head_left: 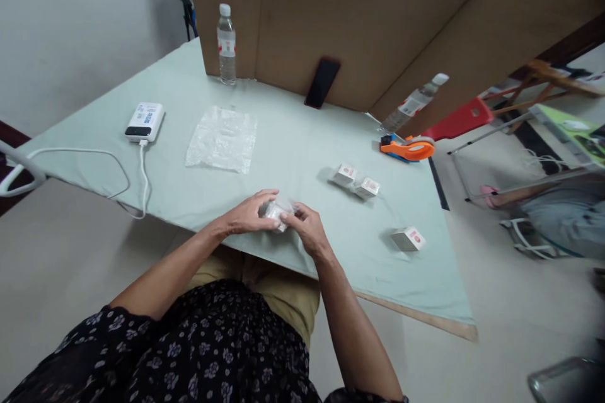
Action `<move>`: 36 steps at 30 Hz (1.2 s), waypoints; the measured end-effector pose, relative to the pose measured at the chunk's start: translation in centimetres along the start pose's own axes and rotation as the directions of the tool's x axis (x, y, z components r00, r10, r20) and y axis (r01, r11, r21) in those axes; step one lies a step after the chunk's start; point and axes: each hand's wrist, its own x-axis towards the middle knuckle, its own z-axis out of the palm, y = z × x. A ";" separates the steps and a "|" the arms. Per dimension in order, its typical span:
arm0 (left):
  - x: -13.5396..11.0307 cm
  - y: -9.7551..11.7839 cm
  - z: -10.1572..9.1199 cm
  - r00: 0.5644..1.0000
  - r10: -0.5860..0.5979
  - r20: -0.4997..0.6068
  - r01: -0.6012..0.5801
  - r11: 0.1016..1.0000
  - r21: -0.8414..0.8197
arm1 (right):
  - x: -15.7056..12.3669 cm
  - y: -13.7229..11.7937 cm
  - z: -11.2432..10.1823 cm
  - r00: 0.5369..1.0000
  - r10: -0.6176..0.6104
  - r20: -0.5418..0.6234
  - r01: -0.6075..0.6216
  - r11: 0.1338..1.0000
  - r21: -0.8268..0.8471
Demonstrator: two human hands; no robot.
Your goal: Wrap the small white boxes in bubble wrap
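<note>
Near the table's front edge, my left hand (249, 214) and my right hand (306, 228) close around a small bundle in clear bubble wrap (276, 211). The left fingers and thumb grip its left side, while the right thumb presses on its near right side. What lies inside the wrap is hard to make out. A flat sheet of bubble wrap (222, 140) lies beyond my left hand. To the right of my hands sit small white boxes with red print: a box (345, 174), a second box (367, 187) beside it, and a third box (409, 239) nearer the right edge.
An orange tape dispenser (410, 149) sits at the right edge beside a red object (460, 119). A cardboard screen (331, 19) backs the table, with a phone (322, 82), a left bottle (227, 47) and a right bottle (413, 106) against it. A cabled power bank (145, 121) lies left.
</note>
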 end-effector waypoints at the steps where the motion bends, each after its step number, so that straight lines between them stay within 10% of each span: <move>1: -0.3 -0.1 0.1 1.000 -0.012 0.024 0.013 0.998 -0.055 | -0.1 -0.1 0.0 0.998 0.053 0.017 -0.054 0.998 0.044; 8: -0.2 -0.6 1.4 0.998 -0.056 0.025 0.061 0.957 -0.283 | -0.9 -1.0 -0.8 0.998 -0.049 -0.030 0.039 0.960 -0.276; 21: -0.5 -2.1 1.3 0.996 -0.072 0.045 0.084 0.886 -0.456 | -0.6 -0.5 -1.4 0.993 0.007 0.117 0.002 0.997 -0.081; 31: -0.2 -1.4 1.2 0.998 -0.055 0.036 0.065 0.866 -0.495 | 3.8 -1.8 -0.1 0.999 0.026 -0.034 -0.024 0.997 0.078; 36: -0.1 -1.5 1.2 0.997 -0.075 0.016 0.074 0.885 -0.460 | 2.0 -2.6 0.0 0.987 -0.141 -0.078 0.127 0.979 -0.159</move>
